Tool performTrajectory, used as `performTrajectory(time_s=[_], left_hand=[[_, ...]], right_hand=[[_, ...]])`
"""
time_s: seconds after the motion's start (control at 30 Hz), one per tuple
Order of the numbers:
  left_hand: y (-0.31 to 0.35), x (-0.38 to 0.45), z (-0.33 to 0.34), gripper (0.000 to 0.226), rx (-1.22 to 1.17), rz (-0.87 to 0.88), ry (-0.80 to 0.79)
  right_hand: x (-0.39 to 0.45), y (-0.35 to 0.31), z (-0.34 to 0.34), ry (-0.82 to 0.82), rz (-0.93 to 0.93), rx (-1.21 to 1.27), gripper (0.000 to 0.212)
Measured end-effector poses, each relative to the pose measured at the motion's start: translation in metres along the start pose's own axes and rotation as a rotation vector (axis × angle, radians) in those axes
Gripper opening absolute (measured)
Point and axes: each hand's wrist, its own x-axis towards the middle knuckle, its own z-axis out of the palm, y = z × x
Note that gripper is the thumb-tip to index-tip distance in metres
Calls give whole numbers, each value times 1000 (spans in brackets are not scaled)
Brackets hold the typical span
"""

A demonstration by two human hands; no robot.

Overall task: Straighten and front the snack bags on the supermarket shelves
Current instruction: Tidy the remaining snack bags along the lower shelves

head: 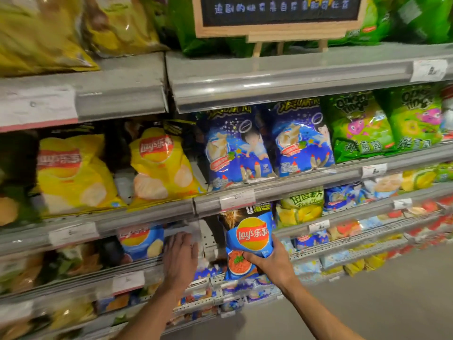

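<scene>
A blue Lay's bag is gripped upright at its lower edge by the right hand — at the shelf's front edge. The left hand is laid flat, fingers relaxed, beside another blue bag.

bright overhead light, glare on bags, motion blur at edges, wide-angle bending of shelves.

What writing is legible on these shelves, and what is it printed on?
"Lay's乐事": blue bag held by the right hand.
"Lay's乐事": yellow bag.
"Lay's乐事", blurred: left yellow bag.
"田园薯片": pale green bag.
Chalkboard sign: blurred.
Price tags: unreadable.
</scene>
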Motion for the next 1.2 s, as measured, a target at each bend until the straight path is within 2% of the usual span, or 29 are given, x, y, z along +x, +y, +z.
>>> performTrajectory(time_s=[0.1, 0.2, 0.3, 0.4, 0.5, 0.67, 1.0, 1.1, 1.2], left_hand=[[-33, -22, -16, 28, 125, -10, -69], [-48, -36, -22, 46, 240, 57, -145], [-51, -39, -19, 55, 244, 66, -216], [-55, -38, -18, 58, 224, 38, -250], [-61, -36, -22, 57, 193, 59, -227], [-67, -38, -20, 59, 182, 76, -232], [-69, -35, -16, 61, 161, 22, -246], [-59, -33, -16, 59, 138, -44, -226], [-40, -34, -15, 49, 48, -113, -126]], right_hand=[[8, -14, 45, -89, 0, -34, 54], [23, -30, 87, -144, -28, -89, 57], [45, -45, 120, -88, -44, -113, 56], [70, -56, 145, -15, 26, -99, 49], [89, -56, 160, 9, 86, -95, 50], [86, -35, 170, -37, -25, -194, 36], [75, -25, 159, -125, -73, -195, 67], [63, -24, 148, -168, -123, -191, 64], [46, -20, 132, -211, -175, -147, 59]])
